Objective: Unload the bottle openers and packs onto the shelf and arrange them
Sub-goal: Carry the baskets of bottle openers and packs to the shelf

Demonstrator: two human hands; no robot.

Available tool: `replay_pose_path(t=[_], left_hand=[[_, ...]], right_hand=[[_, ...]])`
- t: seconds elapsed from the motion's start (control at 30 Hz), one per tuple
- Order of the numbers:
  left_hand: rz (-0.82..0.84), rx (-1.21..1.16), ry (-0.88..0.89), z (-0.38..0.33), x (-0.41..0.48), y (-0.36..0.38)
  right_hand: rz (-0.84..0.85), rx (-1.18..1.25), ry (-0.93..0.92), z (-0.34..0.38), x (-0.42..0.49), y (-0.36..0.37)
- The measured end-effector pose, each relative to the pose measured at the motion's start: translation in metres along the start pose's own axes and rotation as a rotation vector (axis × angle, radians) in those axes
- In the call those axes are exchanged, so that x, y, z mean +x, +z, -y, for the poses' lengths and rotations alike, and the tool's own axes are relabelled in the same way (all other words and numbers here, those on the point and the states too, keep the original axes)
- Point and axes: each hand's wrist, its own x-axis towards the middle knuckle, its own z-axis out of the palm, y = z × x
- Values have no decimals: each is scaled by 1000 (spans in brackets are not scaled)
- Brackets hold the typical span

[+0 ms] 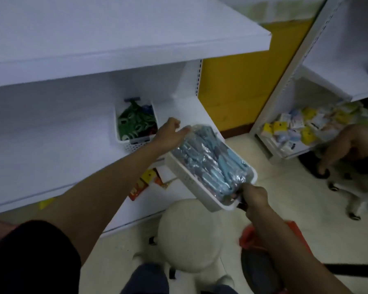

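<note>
I hold a white perforated basket (186, 177) tilted in the air at the right end of the white shelf (51, 149). It is full of blue bottle openers in clear plastic packs (208, 158). My left hand (168, 134) grips the basket's far end, thumb on top of the packs. My right hand (254, 197) grips the near end by its rim. A second white basket (134, 143) stands on the shelf just behind my left hand, holding green and dark openers (134, 122).
An upper shelf board (115, 45) overhangs the work shelf. Yellow and red packs (145, 183) lie on the bottom shelf. A round white stool (189, 234) stands below the basket. Another rack at the right holds small packets (302, 128); a second person (353, 149) crouches beside it.
</note>
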Motion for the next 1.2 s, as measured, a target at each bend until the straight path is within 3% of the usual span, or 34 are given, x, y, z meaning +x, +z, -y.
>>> replay_pose_path(t=[0.1, 0.2, 0.4, 0.73, 0.8, 0.87, 0.97, 1.03, 1.13, 1.2], left_hand=[[-161, 73, 164, 11, 8, -20], [-132, 340, 284, 43, 9, -35], [-102, 655, 207, 94, 30, -26], [-333, 780, -88, 130, 72, 19], [-358, 817, -68, 132, 75, 21], [-452, 800, -8, 131, 75, 19], [-679, 705, 68, 137, 83, 4], [-765, 692, 14, 148, 91, -15], [-714, 575, -118, 177, 112, -42], [-570, 509, -107, 187, 125, -56]], right_hand=[[-49, 94, -25, 28, -1, 43], [-56, 203, -17, 54, -1, 84], [57, 265, -54, 92, 32, 159], [599, 153, 135, 97, 119, 237], [705, -27, 101, 100, 115, 238], [730, -247, -186, 94, 110, 236], [652, -429, -1095, 82, 105, 246], [671, -570, -1497, 77, 105, 271], [597, -786, -1756, 44, 110, 312], [500, -733, -1850, 21, 118, 326]])
